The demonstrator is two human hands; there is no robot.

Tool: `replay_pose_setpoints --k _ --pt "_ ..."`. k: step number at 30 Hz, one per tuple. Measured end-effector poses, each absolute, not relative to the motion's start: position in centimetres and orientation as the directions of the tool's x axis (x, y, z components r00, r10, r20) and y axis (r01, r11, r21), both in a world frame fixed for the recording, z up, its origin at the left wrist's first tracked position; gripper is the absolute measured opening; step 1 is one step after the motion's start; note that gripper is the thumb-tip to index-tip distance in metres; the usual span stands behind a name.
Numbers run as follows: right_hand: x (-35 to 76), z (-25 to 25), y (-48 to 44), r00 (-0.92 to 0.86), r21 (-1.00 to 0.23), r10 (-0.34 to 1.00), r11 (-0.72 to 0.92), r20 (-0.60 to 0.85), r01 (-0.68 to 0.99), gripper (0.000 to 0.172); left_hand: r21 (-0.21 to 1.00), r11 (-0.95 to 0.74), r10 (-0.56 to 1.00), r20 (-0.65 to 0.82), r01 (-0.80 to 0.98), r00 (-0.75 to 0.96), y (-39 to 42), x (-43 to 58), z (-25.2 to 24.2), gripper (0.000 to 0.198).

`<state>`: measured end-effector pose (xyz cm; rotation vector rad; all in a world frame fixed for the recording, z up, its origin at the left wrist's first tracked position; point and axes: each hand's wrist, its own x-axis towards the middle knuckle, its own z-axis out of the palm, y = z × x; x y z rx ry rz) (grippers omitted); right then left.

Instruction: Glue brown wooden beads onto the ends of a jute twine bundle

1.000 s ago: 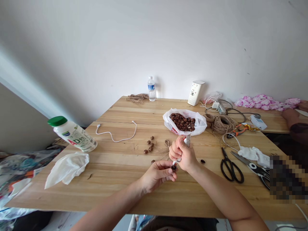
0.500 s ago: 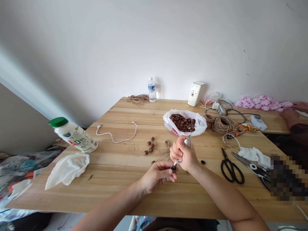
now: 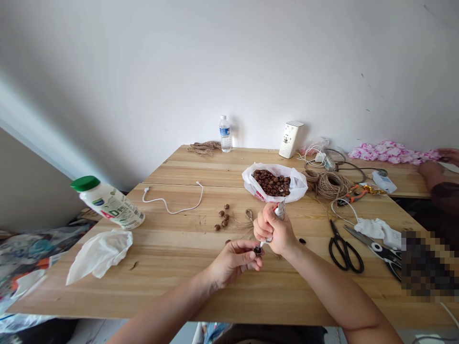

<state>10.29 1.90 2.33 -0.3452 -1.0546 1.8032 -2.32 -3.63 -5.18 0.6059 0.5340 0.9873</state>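
Note:
Between the fingertips of my left hand (image 3: 234, 262) is a small dark nut shell (image 3: 257, 250), its hollow side facing up. My right hand (image 3: 276, 233) is wrapped round a white glue tube (image 3: 281, 209), whose flattened end sticks out above the fist. The tube's nozzle points down at the shell; whether the two touch, I cannot tell. Several round brown nuts (image 3: 224, 217) lie just beyond my left hand, near a small loop of twine (image 3: 248, 214). Right of my right wrist rests a dark half shell (image 3: 302, 241).
A white plastic bag (image 3: 301, 188) full of brown nuts stands behind my hands. To the right are twine coils (image 3: 332, 185), black scissors (image 3: 346, 253) and larger scissors (image 3: 376, 248). A green-capped bottle (image 3: 111, 205), crumpled tissue (image 3: 102, 253) and white cable (image 3: 172, 210) lie left. Another person's arm (image 3: 432, 174) shows far right.
The view has shifted very slightly. The nozzle seems a little higher and farther right of the shell's hollow; both hands keep their grips.

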Motion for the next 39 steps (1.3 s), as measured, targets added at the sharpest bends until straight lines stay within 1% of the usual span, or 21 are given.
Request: replay_pose_setpoints --k 4,8,15,21,33,39 --pt "10.33 2.33 1.85 -0.478 -0.780 0.850 -0.139 0.222 -0.610 0.039 0.681 0.414 0.884 -0.144 -0.604 0.444 -3.67 -2.37 -5.08 0.024" --pt "10.29 2.47 1.76 -0.473 -0.790 0.854 -0.134 0.215 -0.599 0.041 0.689 0.420 0.878 -0.144 -0.591 0.456 -3.66 -2.38 -5.03 0.023" --pt "10.10 2.17 1.81 -0.490 -0.766 0.833 -0.134 0.257 -0.629 0.038 0.709 0.400 0.871 -0.098 -0.581 0.481 -3.71 -2.32 -4.98 0.019" --pt "10.29 2.28 1.69 -0.485 -0.774 0.841 -0.137 0.239 -0.619 0.040 0.707 0.400 0.877 -0.112 -0.583 0.466 -3.77 -2.36 -4.97 0.022" --pt "10.38 2.44 1.50 -0.493 -0.798 0.843 -0.142 0.212 -0.586 0.043 0.709 0.395 0.882 -0.114 -0.583 0.458 -3.79 -2.36 -4.87 0.021" --pt "10.40 2.35 1.41 -0.512 -0.798 0.824 -0.132 0.242 -0.588 0.043 0.707 0.395 0.882 -0.112 -0.587 0.458 -3.80 -2.43 -4.95 0.023"
